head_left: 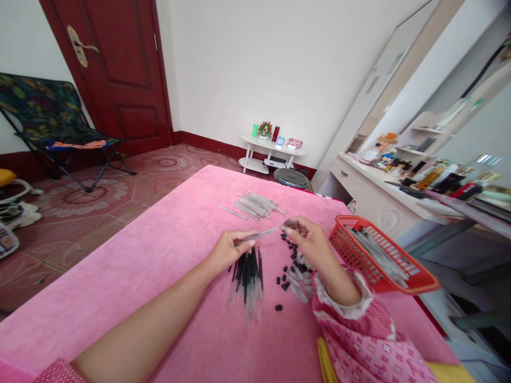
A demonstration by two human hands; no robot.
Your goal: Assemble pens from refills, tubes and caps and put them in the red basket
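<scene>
My left hand [233,247] pinches a slim translucent pen barrel [265,233], its pointed end toward the right. My right hand [305,234] is closed just beyond that tip, with a small translucent piece, perhaps a pen cap [284,227], at its fingertips. Below my left hand lies a bundle of black-and-clear pen refills [248,276]. Small black plugs [284,285] and short clear caps [300,284] are scattered beside and below my right hand. Farther away rests a heap of translucent pen barrels [257,205].
A red plastic basket [383,255] holding grey pens [379,252] stands at the right edge of the pink-covered table [159,239]. A cluttered dresser [375,186] is farther right. Behind are a low white shelf [255,141], a folding chair [48,117] and a red door [115,69].
</scene>
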